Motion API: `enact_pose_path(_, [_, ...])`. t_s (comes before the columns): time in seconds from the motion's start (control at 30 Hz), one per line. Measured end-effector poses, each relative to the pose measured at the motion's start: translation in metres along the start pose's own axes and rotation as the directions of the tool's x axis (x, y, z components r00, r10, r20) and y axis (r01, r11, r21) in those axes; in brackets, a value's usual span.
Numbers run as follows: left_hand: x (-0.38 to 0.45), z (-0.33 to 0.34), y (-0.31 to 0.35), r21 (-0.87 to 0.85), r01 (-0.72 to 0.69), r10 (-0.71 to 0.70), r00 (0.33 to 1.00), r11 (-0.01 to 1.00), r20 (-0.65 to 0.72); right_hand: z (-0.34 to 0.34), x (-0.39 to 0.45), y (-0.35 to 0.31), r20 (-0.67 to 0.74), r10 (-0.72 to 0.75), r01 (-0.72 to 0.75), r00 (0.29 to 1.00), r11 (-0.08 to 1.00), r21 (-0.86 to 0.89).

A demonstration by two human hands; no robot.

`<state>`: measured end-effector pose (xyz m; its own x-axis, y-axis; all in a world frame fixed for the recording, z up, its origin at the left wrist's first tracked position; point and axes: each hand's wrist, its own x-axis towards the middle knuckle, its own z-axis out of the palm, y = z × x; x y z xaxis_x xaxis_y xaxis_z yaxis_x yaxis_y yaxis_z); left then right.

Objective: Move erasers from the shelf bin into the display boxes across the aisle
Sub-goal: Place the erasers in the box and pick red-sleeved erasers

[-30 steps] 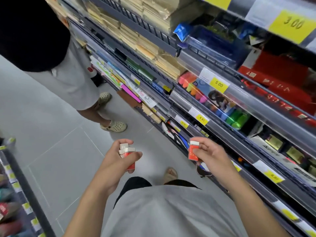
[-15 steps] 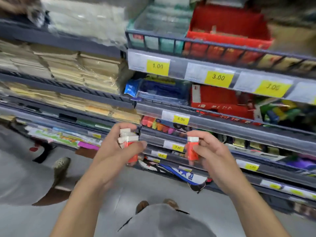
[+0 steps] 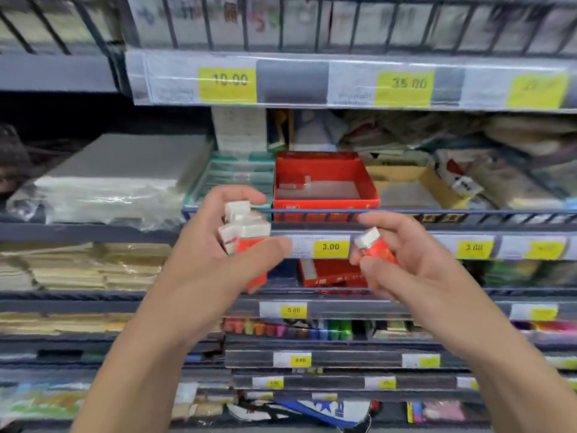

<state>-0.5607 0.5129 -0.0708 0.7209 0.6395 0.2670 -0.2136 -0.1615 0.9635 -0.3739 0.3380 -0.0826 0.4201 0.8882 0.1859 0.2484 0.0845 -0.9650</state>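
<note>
My left hand (image 3: pixel 215 260) grips a bunch of several white erasers in red sleeves (image 3: pixel 245 234), their white ends pointing up. My right hand (image 3: pixel 415 264) pinches one more eraser (image 3: pixel 374 246) of the same kind, tilted to the left. Both hands are raised in front of the shelf rail, just below a red shelf bin (image 3: pixel 324 203). The bin is mostly bare inside, with a couple of erasers (image 3: pixel 295 182) lying at its back left. The display boxes are out of sight.
A teal tray (image 3: pixel 203 190) stands left of the red bin, a cardboard box (image 3: pixel 427 179) to its right. A wire rail (image 3: pixel 468 211) fronts this shelf. Wrapped paper stacks (image 3: pixel 103 185) fill the left. A second red box (image 3: pixel 331 273) sits one shelf lower.
The view swung up from the aisle floor to the shelves. Both hands rose to the red bin's level, keeping hold of their erasers. The other person has left the view.
</note>
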Motion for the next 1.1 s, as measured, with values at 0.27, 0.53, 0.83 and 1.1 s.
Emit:
enact_pose_path(0.27, [0.045, 0.0, 0.018, 0.043, -0.023, 0.027, 0.995, 0.999, -0.092, -0.036, 0.096, -0.057, 0.042, -0.188, 0.164, 0.981, 0.7, -0.695])
enact_pose_path(0.53, [0.066, -0.006, 0.015, 0.067, 0.032, -0.024, 0.992, 0.997, -0.123, -0.027, 0.153, -0.05, 0.134, 0.028, 0.12, 0.991, 0.289, -0.95])
enact_pose_path(0.83, [0.079, -0.005, 0.012, 0.061, 0.086, -0.074, 0.983, 0.994, -0.17, -0.011, 0.176, -0.038, 0.163, 0.052, 0.158, 0.985, 0.093, -0.983])
enact_pose_path(1.1, [0.083, -0.004, 0.014, 0.044, 0.059, -0.053, 0.99, 0.997, -0.127, -0.014, 0.18, -0.036, 0.209, 0.098, 0.208, 0.973, 0.022, -0.978])
